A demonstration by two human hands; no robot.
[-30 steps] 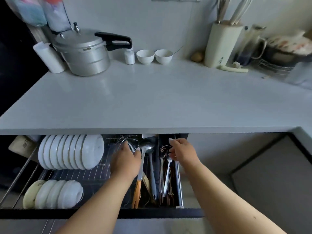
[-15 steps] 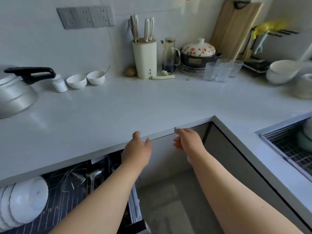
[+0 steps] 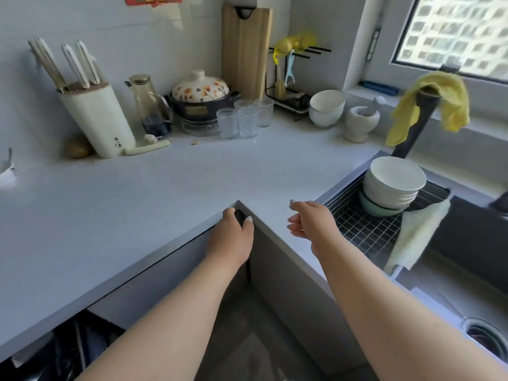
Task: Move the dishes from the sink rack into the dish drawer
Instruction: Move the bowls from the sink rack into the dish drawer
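Turning from dish drawer (image 3: 68, 350) toward sink rack (image 3: 365, 229); right hand (image 3: 310, 220) loose, empty, nearing bowl stack (image 3: 393, 185); left hand (image 3: 233, 237) empty at worktop (image 3: 137, 202) corner.

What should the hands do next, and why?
Probably reach the right hand over to the stack of bowls on the sink rack. Both hands are empty, the left hand is by the counter corner, and the bowls sit just past the right hand's fingers.
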